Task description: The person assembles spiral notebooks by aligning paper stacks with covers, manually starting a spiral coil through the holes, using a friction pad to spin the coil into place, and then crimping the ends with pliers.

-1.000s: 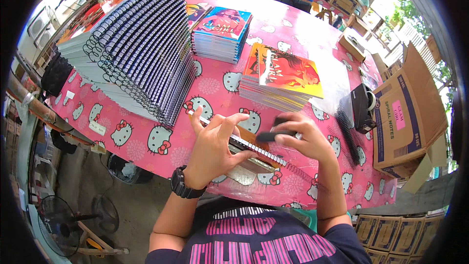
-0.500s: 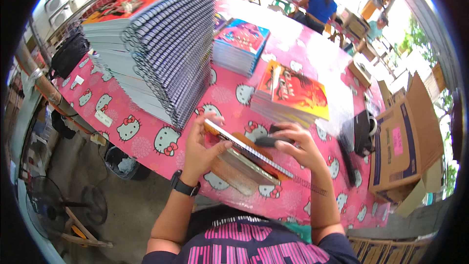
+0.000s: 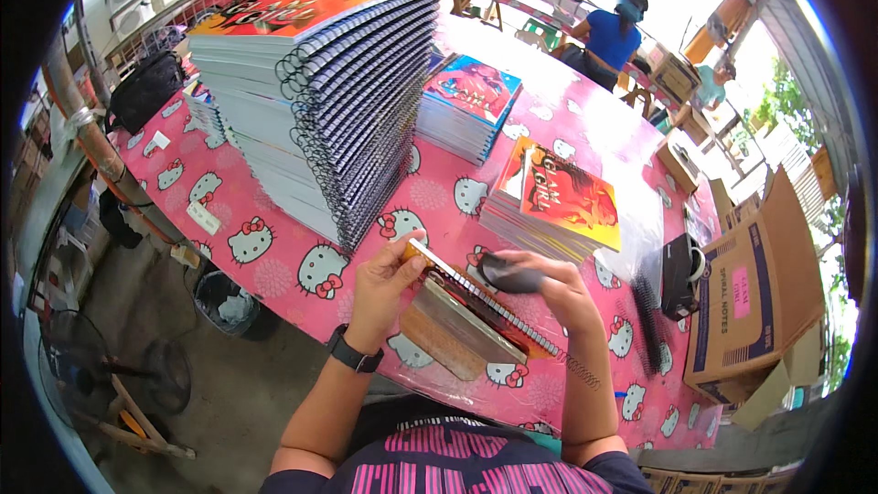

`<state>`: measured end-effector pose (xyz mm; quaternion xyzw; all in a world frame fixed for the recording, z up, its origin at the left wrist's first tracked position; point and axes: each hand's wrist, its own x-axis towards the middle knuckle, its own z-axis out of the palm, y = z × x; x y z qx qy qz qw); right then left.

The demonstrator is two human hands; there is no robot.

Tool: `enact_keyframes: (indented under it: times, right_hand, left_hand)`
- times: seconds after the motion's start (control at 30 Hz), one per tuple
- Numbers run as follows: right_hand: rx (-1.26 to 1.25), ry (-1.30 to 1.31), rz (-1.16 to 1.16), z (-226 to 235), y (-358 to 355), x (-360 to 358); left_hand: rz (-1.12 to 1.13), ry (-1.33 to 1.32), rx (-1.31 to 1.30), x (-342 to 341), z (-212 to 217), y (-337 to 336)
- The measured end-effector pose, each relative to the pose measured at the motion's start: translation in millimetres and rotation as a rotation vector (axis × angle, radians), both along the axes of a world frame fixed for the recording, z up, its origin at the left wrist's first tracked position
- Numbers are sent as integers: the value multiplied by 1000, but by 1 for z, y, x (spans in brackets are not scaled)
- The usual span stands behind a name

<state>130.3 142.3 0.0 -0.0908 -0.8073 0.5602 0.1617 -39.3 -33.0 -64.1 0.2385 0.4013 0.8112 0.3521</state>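
Note:
My left hand (image 3: 391,276) pinches the upper left end of a notebook (image 3: 462,285), held on edge with its row of holes facing up. A dark wire coil (image 3: 521,322) runs along that edge, and its loose tail (image 3: 583,371) sticks out past the right end. My right hand (image 3: 565,291) is closed on a smooth dark rounded object (image 3: 508,275), partly blurred, close over the coiled edge; its exact kind I cannot make out. Just in front of the notebook lies a wooden block (image 3: 441,344) with a greyish bar (image 3: 471,322) along it.
A tall stack of coil-bound notebooks (image 3: 366,119) stands at left. Beyond are a blue-covered stack (image 3: 471,96) and an orange-covered pile (image 3: 567,197). Loose black coils (image 3: 647,325), a black case (image 3: 679,274) and an open cardboard box (image 3: 754,284) are at right. People work farther back.
My right hand has shifted slightly with the dark object, lower along the coil's side. The coil's loose tail now hangs more steeply. My left hand keeps its grip, and the whole view has tilted slightly.

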Motion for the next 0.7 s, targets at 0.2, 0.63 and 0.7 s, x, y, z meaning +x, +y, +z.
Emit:
enact_keyframes:
  times: [0.2, 0.63, 0.7]
  right_hand:
    - [46, -55, -27, 1, 3, -16]
    - [95, -80, -10, 1, 5, -43]
    - [-32, 38, 112, 4, -7, -46]
  left_hand:
    - [25, -9, -34, -1, 0, 4]
    - [7, 50, 3, -5, -5, 4]
    - [12, 51, -7, -5, -6, 2]
